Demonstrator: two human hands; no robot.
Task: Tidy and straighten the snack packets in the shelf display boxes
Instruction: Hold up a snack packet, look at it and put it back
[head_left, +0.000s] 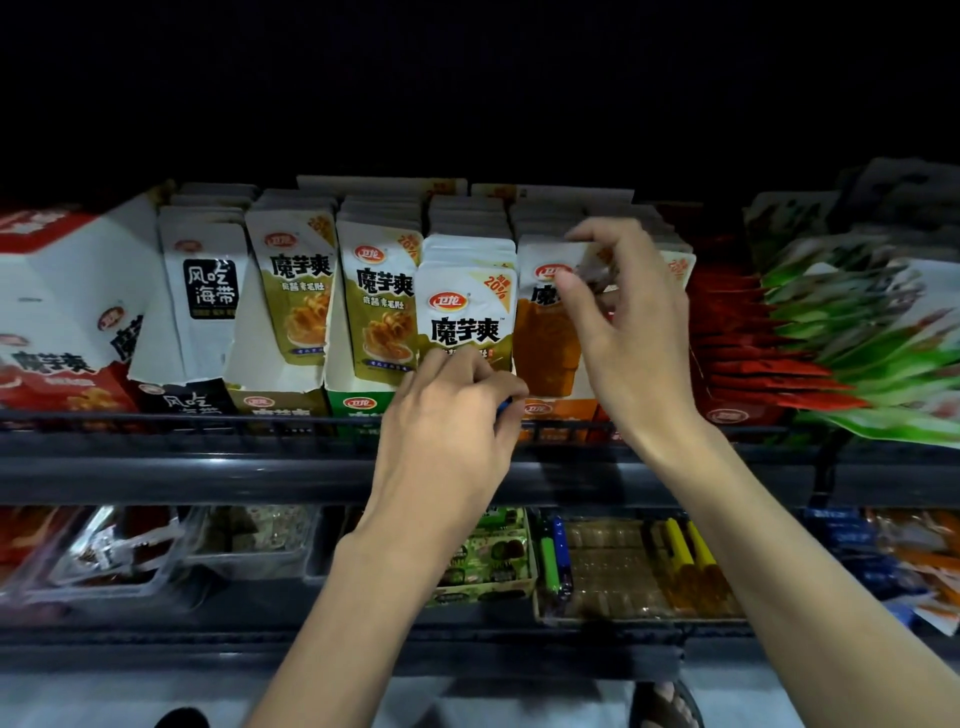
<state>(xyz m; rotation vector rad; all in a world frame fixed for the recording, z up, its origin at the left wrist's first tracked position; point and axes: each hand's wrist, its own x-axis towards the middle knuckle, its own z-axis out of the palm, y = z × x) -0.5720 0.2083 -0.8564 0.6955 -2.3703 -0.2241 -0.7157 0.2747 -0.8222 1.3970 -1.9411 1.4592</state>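
- Top shelf (208, 467) has a row of open display boxes with snack packets standing upright in them, front faces toward the camera.
- Left hand (447, 415) is down at the bottom edge of the front green packet (465, 312). Its fingers (467, 371) are curled in tight on that edge, and the tips are hidden behind the knuckles.
- That packet stands at the front of its stack, just right of the green box (358, 402).
- Right hand (628, 332) is pinching the top of the orange packet (545, 343), thumb on the front and the other fingers hooked over the top edge.
- The orange packet sits in the orange box (558, 410), right beside the green one and touching it.
- Further right, red packets (737, 332) lie fanned out flat, with a messy pile of green bags (857, 338) past them.
- The lower shelf holds a cardboard tray (613, 571) of small wrapped snacks.
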